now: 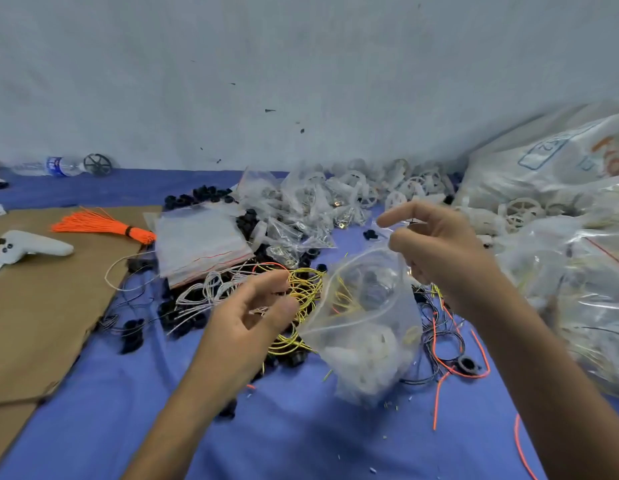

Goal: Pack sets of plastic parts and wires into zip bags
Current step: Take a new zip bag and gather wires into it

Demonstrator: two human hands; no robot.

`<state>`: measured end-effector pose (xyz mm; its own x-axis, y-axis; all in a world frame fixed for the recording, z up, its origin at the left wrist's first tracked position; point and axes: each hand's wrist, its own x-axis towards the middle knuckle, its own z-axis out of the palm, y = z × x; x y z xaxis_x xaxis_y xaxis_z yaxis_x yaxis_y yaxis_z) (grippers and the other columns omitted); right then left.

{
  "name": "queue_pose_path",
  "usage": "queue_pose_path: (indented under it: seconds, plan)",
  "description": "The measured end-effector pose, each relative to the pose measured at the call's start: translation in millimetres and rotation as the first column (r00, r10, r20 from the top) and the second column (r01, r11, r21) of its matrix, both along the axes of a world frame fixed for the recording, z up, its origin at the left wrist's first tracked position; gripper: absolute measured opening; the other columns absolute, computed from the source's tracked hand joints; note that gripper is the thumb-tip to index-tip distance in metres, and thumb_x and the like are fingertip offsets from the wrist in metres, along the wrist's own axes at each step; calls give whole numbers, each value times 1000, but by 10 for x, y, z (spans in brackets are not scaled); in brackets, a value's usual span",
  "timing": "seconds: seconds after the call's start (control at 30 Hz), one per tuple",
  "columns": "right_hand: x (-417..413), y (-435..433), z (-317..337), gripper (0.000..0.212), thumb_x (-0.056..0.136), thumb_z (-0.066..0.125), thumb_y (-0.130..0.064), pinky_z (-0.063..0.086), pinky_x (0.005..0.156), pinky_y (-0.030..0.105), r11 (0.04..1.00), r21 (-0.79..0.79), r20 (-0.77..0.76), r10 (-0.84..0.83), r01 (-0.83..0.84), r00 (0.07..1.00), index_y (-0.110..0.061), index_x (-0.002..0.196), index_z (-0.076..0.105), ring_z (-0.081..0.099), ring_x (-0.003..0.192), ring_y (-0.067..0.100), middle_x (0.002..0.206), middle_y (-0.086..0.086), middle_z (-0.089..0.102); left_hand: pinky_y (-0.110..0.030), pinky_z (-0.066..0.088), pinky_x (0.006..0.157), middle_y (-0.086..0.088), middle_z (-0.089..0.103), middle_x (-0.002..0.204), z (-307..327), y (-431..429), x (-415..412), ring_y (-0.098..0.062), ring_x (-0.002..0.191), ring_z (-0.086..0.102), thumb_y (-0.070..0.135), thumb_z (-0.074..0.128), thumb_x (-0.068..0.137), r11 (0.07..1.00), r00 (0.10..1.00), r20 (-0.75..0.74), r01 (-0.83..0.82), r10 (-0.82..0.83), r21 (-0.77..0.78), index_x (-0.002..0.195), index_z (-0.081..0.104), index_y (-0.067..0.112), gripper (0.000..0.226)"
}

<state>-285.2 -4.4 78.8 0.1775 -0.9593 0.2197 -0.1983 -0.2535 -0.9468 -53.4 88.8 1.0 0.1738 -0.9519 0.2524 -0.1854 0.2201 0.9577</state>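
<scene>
The zip bag (367, 327), in the lower centre of the frame, is being pinched at its upper rim by the right hand (436, 247). It is being judged as thin, light, slippery film, sagging under white plastic parts (363, 344); the stiffer zip rim is the place to be gripped. Its long axis is hanging nearly vertical, the open mouth pointing up and left. The left hand (245, 320) is curling beside the mouth; whether anything is being pinched cannot be told.
</scene>
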Motion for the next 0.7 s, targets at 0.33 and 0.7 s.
queue_pose_path:
  seconds: [0.33,0.7]
  plan:
    - [-108,21,19,29,81,57,0,28,42,26,999,2,-17,-35,35,999,-24,90,72,36,45,9,51,-7,44,-15,46,57,-1,69,78,-197,252,-264,-7,60,54,44,80,71,994,995,-41,-94,91,-65,94,76,34,25]
    - [-178,202,186,30,75,55,-3,24,41,17,999,-33,111,42,-38,993,-21,92,72,26,40,10,47,-9,37,-13,44,62,9,62,78,27,317,-244,-8,66,54,43,60,91,923,965,35,-239,261,-301,93,66,29,16]
